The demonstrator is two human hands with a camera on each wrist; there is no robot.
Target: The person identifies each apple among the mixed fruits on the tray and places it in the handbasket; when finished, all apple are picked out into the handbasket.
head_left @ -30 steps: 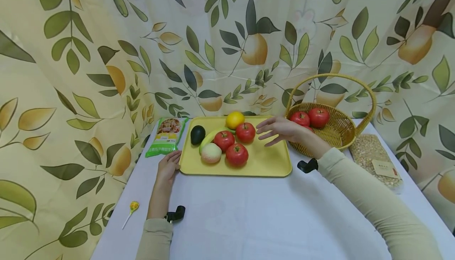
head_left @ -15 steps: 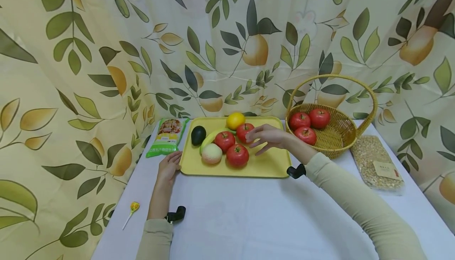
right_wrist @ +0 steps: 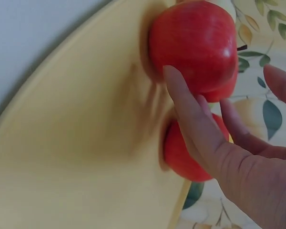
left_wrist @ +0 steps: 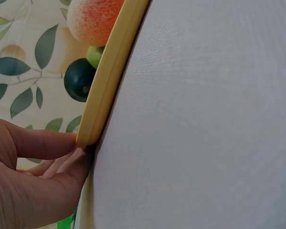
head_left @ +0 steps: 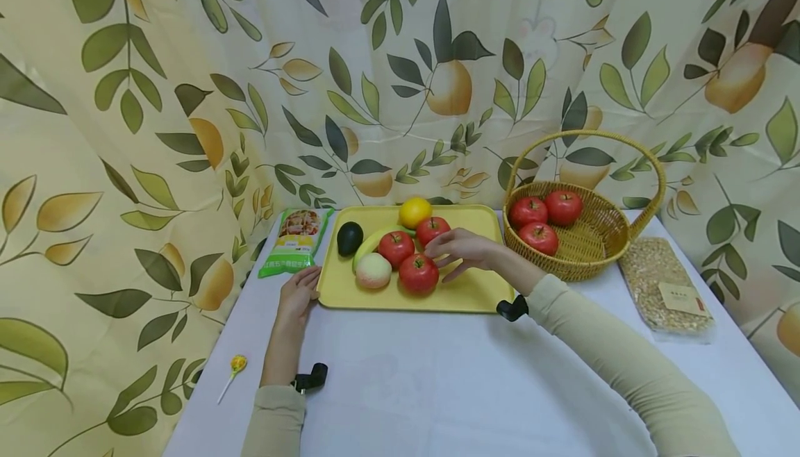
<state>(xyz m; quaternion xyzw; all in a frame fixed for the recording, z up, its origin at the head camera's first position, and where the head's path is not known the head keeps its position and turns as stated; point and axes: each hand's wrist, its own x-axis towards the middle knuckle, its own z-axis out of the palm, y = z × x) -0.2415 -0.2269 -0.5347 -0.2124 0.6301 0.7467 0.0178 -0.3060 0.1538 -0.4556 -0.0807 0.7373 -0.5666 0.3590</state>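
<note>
While my left hand (head_left: 298,292) pinches the yellow tray (head_left: 484,297), my right hand (head_left: 462,247), fingers spread, hovers beside 3 red apples (head_left: 417,274); the green packet (head_left: 295,240) bears blurred Chinese lettering (head_left: 285,264).

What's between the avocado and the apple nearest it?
The banana, lying on the yellow tray between the avocado and that apple; the head view shows it.

"What colours do you get mid-frame?"

"I see a plain yellow tray (head_left: 471,294), red apples (head_left: 418,274), a yellow fruit (head_left: 415,213), a dark green avocado (head_left: 350,239) and a cream peach (head_left: 373,271) speckled pink."

"And right of centre?"

"I have a golden basket (head_left: 575,271) in a woven pattern."

"Across the top?"

"I see a cream curtain (head_left: 400,82) with a leaf-and-fruit print in green and orange; at the bottom, a plain white tablecloth (head_left: 437,380)."
</note>
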